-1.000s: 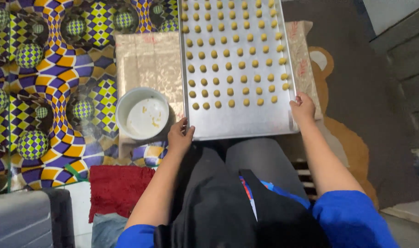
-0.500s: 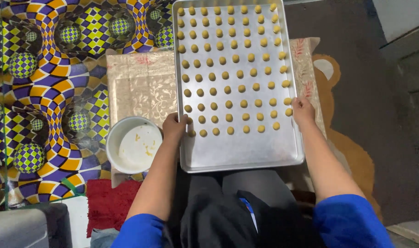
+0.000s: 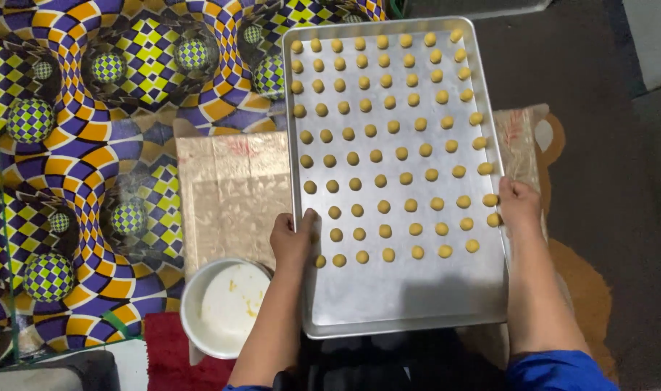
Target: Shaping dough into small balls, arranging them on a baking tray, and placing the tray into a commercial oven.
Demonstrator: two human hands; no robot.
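Since a moment ago the metal baking tray has come nearer — left hand and right hand each clasp a long edge. Rows of small yellow dough balls cover it — beside it sits a white bowl on patterned cloth.

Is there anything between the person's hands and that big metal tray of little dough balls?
Nothing visible. The left hand and right hand grip opposite edges of the rectangular silver baking tray directly. The white round bowl sits beside it, clear of both hands.
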